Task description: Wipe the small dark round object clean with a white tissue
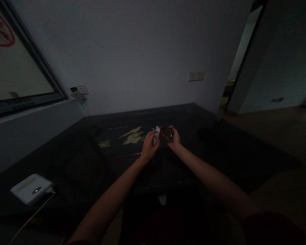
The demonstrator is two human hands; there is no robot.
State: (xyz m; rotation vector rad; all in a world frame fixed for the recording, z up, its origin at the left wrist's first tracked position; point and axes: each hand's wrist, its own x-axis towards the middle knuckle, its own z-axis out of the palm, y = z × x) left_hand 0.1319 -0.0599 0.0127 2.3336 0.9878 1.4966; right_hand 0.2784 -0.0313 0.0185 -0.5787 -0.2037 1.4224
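Note:
My right hand point(176, 139) grips the side of a dark, faceted glass dish point(166, 135) that looks like an ashtray, its round opening turned towards me. Close against the dish's left side, a crumpled white tissue point(156, 133) is pinched in my left hand point(150, 144). Whether the tissue touches the glass I cannot tell. Both hands are above the middle of a dark, glossy table point(112, 166). Dim light hides much of the fingers' detail.
A white box-shaped device point(32, 189) with a white cable point(32, 216) stands at the near left. Pale bird and leaf pictures point(132, 136) decorate the tabletop. Behind it rises a wall with a double socket point(196, 76); another socket point(82, 90) with plugs sits by the window point(20, 64).

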